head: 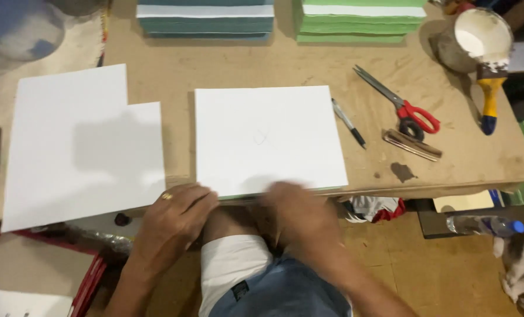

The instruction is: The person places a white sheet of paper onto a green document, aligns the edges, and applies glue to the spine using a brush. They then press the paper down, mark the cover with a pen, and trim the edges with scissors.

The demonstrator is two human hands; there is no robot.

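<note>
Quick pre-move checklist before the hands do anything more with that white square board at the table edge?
1. Left hand at the near edge of the white square board: ok.
2. Right hand at the same edge: ok, though blurred; grip cannot tell.
3. Top of the board free of things: ok.
4. Pen clear of the board's right edge: not ok, it lies right beside it.
5. Scissors well away from the board: ok.
6. Glue pot with brush apart from the board: ok.

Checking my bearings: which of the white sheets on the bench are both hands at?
The square white sheet at centre; left hand and right hand meet its near edge. The larger notched sheet lies apart, left.
</note>
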